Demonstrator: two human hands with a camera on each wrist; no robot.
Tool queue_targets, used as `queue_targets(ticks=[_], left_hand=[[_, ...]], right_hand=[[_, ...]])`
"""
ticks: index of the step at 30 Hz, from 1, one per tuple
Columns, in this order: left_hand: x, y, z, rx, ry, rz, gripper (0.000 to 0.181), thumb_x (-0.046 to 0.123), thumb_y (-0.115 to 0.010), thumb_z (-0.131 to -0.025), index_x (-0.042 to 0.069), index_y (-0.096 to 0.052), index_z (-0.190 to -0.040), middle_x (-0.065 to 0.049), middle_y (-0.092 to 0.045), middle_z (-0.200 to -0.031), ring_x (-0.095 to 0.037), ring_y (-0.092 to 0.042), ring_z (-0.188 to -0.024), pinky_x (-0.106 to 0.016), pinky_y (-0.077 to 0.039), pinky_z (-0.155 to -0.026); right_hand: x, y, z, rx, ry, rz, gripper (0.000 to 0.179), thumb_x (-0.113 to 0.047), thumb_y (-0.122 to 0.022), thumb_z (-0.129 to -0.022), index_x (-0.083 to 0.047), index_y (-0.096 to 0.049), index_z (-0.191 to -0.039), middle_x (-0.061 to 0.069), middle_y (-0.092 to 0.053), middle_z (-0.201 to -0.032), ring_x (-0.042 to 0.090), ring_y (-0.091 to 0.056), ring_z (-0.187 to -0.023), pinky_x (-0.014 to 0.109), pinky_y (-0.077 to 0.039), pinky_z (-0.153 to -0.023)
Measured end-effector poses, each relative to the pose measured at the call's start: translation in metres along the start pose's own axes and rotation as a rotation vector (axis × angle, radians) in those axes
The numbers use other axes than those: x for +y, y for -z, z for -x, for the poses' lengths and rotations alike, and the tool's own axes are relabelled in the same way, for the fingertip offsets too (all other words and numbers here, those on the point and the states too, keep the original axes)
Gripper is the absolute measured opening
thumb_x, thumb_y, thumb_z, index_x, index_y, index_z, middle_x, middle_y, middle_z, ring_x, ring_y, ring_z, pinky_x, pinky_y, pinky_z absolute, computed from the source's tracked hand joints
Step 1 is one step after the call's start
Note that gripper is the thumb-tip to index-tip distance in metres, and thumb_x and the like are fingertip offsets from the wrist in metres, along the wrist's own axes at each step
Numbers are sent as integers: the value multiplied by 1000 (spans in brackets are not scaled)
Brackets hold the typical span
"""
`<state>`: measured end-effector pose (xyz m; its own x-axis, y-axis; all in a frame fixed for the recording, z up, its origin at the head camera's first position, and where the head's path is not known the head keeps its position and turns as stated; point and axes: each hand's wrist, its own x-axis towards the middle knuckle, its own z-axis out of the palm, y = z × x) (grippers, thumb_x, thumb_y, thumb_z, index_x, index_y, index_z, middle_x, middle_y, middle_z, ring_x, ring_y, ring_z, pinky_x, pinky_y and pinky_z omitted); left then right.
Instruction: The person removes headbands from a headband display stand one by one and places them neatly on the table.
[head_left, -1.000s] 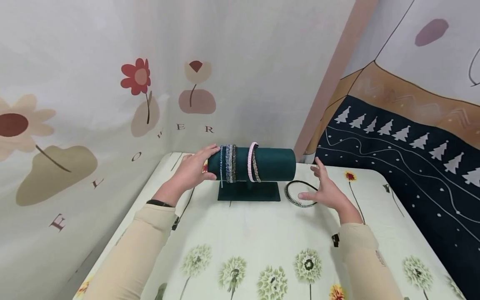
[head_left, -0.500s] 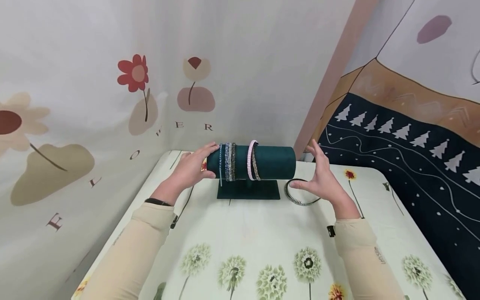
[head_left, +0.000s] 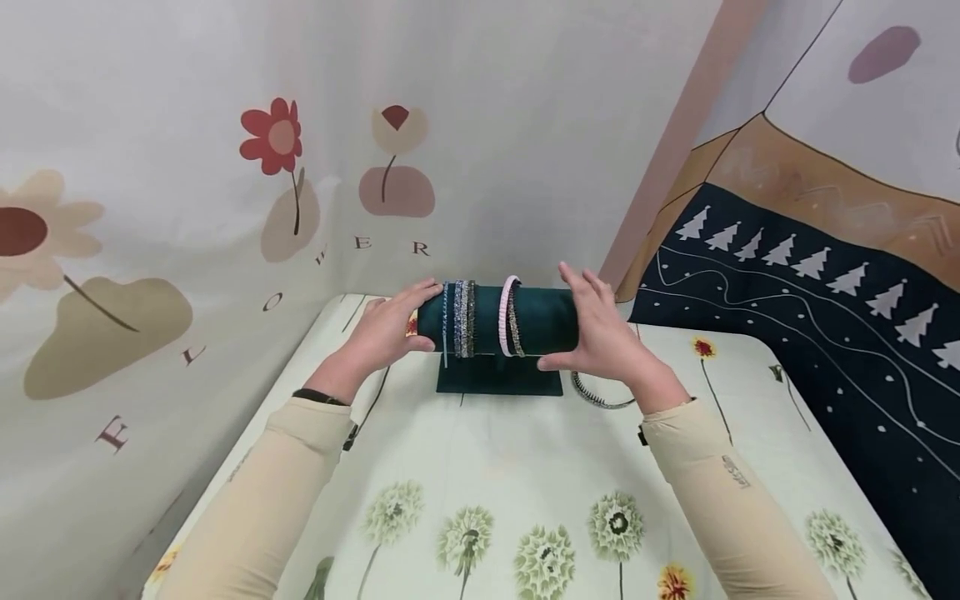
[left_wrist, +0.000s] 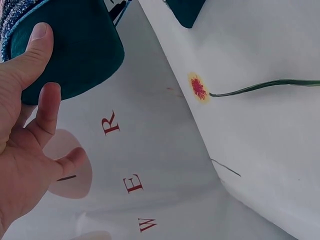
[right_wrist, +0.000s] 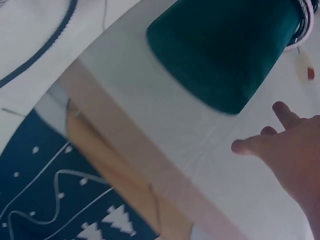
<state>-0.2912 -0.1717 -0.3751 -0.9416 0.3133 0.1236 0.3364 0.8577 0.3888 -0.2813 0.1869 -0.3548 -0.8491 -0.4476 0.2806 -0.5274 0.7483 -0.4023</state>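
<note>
A dark green padded roll on a flat-based display stand (head_left: 543, 317) stands near the back of the table. My left hand (head_left: 378, 337) holds the roll's left end, thumb in front and fingertips over the top. In the left wrist view its thumb lies against the green fabric (left_wrist: 82, 60). Around the roll's left part sit several glittery blue and grey headbands (head_left: 464, 321); a pink headband (head_left: 505, 321) and a sparkly one (head_left: 514, 325) circle its middle. My right hand (head_left: 603, 346) is spread at the right end, fingers fairly straight, thumb low in front.
A black toothed headband (head_left: 600, 398) lies on the table right of the stand, partly hidden by my right hand. The table wears a flower-printed cloth (head_left: 502, 454). A printed curtain (head_left: 525, 125) hangs close behind, and a dark tree-patterned cloth (head_left: 795, 325) is at the right.
My right hand has moved left and slightly up, from above the loose headband to the roll's right end. The left hand has stayed at the left end.
</note>
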Motion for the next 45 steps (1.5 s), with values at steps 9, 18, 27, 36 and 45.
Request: queue_targets(ticks=[9,18,27,36,45], left_hand=[[4,-1,3,-11,12,-25,100,30,-88,-89,22,-31,-170,-7,-24,-180,-34,-31,-164,-73,-21,-130],[5,1,3,15,15,-19,98,29,-89,-88,22,-33,-169,-6,-26,-179,-34,-34,-163,-72,-21,-130],[3,0,2,23,4,-16,98,30,-89,-88,22,-35,-169,-6,-27,-179,-35,-35,-162,-72,-22,-130],[4,0,2,23,7,-22,98,30,-89,-88,23,-34,-169,-6,-27,-179,-35,-35,-162,-73,-20,-129],[3,-1,2,27,2,-26,97,30,-88,-89,22,-34,-169,-7,-28,-179,-35,-36,-161,-74,-21,-129]], right_hand=[[-20,-28,-28,-53,57,238,152,-69,-96,-65,-24,1,-173,10,-19,-180,41,-3,-168,72,1,-133],[-31,-42,-46,-63,52,351,151,-78,-91,-63,-26,-2,-173,13,-19,-180,41,-4,-168,71,1,-133],[-33,-48,-51,-67,22,374,143,-77,-91,-64,-23,-13,-172,10,-19,-181,39,-4,-168,71,4,-133],[-33,-55,-53,-36,-3,372,134,-72,-94,-65,-15,-24,-166,13,-21,-179,39,-8,-168,69,5,-134],[-33,-57,-53,-25,3,408,128,-69,-92,-70,-13,-26,-163,16,-26,-177,40,-18,-165,70,0,-134]])
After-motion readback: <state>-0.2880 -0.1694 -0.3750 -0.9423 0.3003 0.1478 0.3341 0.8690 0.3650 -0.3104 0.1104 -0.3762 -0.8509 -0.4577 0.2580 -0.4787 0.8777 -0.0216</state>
